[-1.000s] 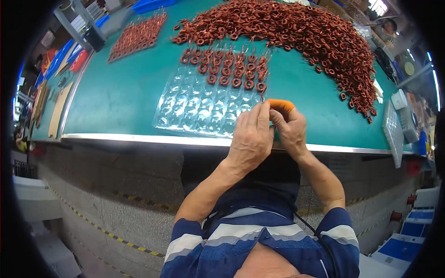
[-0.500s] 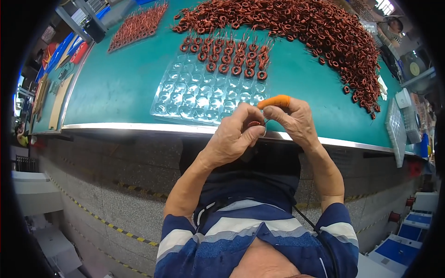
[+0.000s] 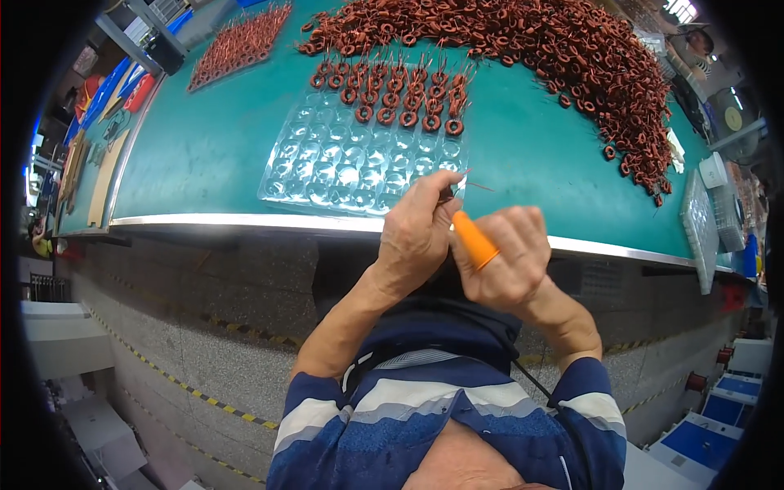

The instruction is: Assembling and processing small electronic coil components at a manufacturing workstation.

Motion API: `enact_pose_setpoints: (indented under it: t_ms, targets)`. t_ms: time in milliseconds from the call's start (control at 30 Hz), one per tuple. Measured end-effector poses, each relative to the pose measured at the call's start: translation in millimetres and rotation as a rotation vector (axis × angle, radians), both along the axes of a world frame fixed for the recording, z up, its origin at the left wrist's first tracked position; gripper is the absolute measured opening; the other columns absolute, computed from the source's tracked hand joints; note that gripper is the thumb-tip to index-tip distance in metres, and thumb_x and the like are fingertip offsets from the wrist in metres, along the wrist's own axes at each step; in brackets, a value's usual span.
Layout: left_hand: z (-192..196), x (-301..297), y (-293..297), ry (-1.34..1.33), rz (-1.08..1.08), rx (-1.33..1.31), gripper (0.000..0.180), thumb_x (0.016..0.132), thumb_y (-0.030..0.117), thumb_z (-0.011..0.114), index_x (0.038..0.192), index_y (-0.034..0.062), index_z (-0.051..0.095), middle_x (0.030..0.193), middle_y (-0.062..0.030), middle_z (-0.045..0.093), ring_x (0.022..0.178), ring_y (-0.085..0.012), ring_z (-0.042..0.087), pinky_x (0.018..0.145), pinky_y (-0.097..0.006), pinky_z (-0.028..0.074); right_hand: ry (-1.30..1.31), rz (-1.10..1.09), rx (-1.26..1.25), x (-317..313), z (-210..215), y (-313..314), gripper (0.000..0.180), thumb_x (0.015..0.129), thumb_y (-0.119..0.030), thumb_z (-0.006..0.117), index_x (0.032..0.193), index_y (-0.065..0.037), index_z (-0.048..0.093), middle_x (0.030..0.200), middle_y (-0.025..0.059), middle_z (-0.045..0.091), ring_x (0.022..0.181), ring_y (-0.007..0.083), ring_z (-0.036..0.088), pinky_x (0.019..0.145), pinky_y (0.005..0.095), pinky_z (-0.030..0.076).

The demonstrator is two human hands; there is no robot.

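Note:
My left hand (image 3: 415, 222) is closed in a pinch over the table's front edge, around a copper-wound ring coil that is mostly hidden by the fingers. Thin red wire leads (image 3: 480, 186) stick out past its fingertips. Close beside it, my right hand (image 3: 508, 260) is curled, with an orange finger cot (image 3: 475, 240) on one finger. That finger presses near the left thumb; whatever the right hand grips is hidden. Just beyond the hands lies a clear plastic tray (image 3: 282, 175) with round pockets, its far rows filled with upright-leaded ring coils (image 3: 408, 119).
A large heap of copper ring coils (image 3: 523, 33) curves along the back and right of the green table (image 3: 196, 155). Another filled tray (image 3: 241, 49) sits at the far left. Stacked clear trays (image 3: 699, 229) and a white cup (image 3: 712, 170) stand at the right edge.
My right hand has turned over and drawn closer to the body, the orange-capped finger now pointing toward the left thumb. My left hand has tilted upward, and wire leads now show beyond it.

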State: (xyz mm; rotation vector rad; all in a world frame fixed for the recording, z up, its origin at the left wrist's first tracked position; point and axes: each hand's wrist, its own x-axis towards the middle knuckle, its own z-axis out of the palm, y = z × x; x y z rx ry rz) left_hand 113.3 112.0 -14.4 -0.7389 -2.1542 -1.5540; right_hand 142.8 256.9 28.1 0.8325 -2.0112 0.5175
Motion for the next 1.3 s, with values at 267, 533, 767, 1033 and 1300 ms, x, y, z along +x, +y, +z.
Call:
enact_pose_setpoints:
  t_ms: [267,533,767,1033,1300]
  targets:
    - [3.3,14.1,-6.2,-0.539,-0.473,0.492,0.023,0.095,0.006,0.055,0.116,-0.0010,0.050,0.083,-0.0027,0.055,0.066,-0.0081,0.052,0.060,-0.021,0.044,-1.084,0.177,-0.824,-10.5,-4.2,37.4,0.024,0.091,-0.021,0.062,0.084,0.001,0.069,0.077,0.0033,0.066,0.067,0.0089,0.052,0.065,0.0257,0.043]
    - [3.8,8.3,-14.1,-0.581,-0.428,0.437,0.026,0.096,0.011,0.055,0.118,-0.0014,0.049,0.082,-0.0018,0.055,0.068,-0.0079,0.054,0.063,-0.021,0.045,-1.097,0.333,-0.999,-16.9,-39.3,41.7,0.031,0.097,-0.024,0.054,0.105,0.004,0.066,0.079,-0.0002,0.058,0.070,0.0080,0.050,0.069,0.0230,0.043]
    - [7.9,5.9,-20.0,-0.576,-0.448,0.355,0.033,0.095,0.008,0.056,0.126,-0.0020,0.047,0.087,-0.0042,0.055,0.073,-0.0096,0.055,0.067,-0.022,0.046,-1.220,0.303,-0.895,-3.5,-39.3,32.4,0.024,0.093,-0.018,0.062,0.109,0.000,0.066,0.084,0.0013,0.063,0.074,0.0066,0.056,0.069,0.0211,0.048]
    - [5.1,6.4,-12.3,-0.472,-0.313,0.254,0.024,0.093,0.006,0.058,0.116,0.0008,0.055,0.081,-0.0029,0.057,0.064,-0.0077,0.052,0.058,-0.022,0.043,-1.006,0.031,-0.839,3.2,-16.2,14.9,0.033,0.097,-0.025,0.054,0.090,0.003,0.068,0.065,0.0072,0.064,0.054,0.0126,0.059,0.051,0.0239,0.046]
    - [-4.7,6.8,-13.1,-0.581,-0.402,0.284,0.026,0.094,0.007,0.058,0.117,-0.0012,0.052,0.081,-0.0019,0.055,0.065,-0.0068,0.052,0.058,-0.020,0.043,-1.223,0.215,-1.107,-13.4,-47.9,27.1,0.033,0.095,-0.030,0.058,0.092,0.002,0.067,0.060,0.0034,0.058,0.050,0.0070,0.049,0.049,0.0180,0.039]
